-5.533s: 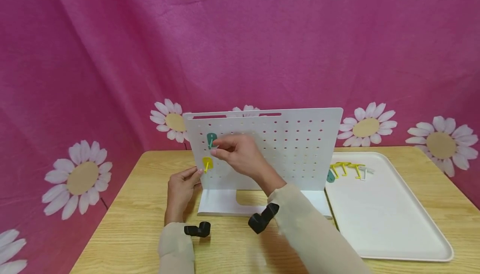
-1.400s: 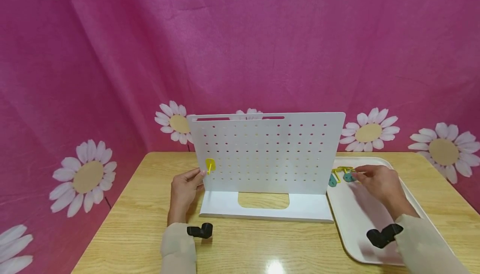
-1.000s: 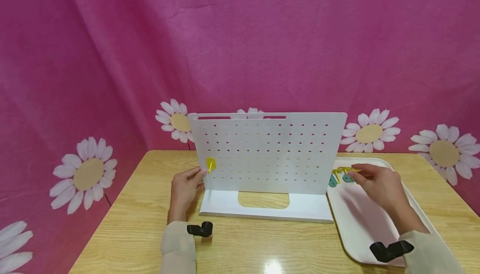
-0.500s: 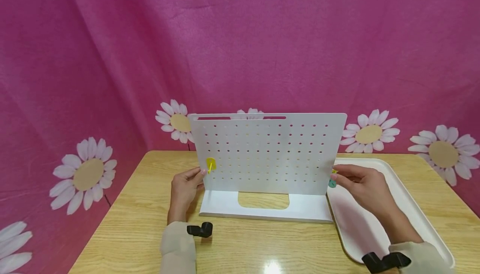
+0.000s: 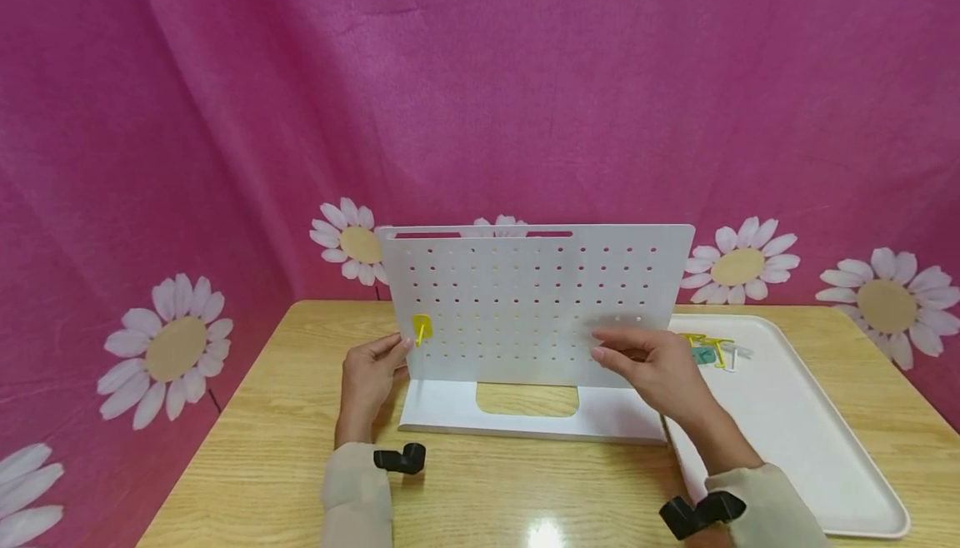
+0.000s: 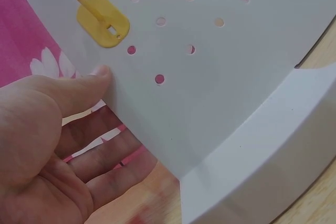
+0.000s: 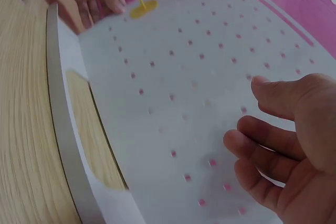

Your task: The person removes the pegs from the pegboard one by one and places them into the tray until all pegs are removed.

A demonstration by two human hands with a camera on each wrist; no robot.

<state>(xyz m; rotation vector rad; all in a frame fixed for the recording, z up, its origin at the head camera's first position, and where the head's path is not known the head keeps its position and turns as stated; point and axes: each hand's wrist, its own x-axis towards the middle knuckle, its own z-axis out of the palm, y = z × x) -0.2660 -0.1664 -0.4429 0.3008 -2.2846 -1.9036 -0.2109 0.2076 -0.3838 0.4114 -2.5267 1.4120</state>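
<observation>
A white pegboard (image 5: 517, 315) stands upright on its base on the wooden table. My left hand (image 5: 371, 373) holds its lower left edge; in the left wrist view the thumb (image 6: 86, 90) lies at the front edge and the other fingers are behind. Just above that thumb a yellow hook (image 6: 102, 20) sits in the board. My right hand (image 5: 656, 365) hovers before the lower right of the board, and in the right wrist view its loosely bent fingers (image 7: 273, 153) hold nothing.
A white tray (image 5: 795, 440) lies to the right of the board. Near its back left are a green hook (image 5: 703, 355), yellow hooks (image 5: 718, 351) and a white hook (image 5: 733, 358). A pink flowered curtain (image 5: 525, 98) hangs behind the table.
My right hand took the green hook off the board and laid it in the tray. It then moved left, away from the tray, to the board. The left hand kept its hold.
</observation>
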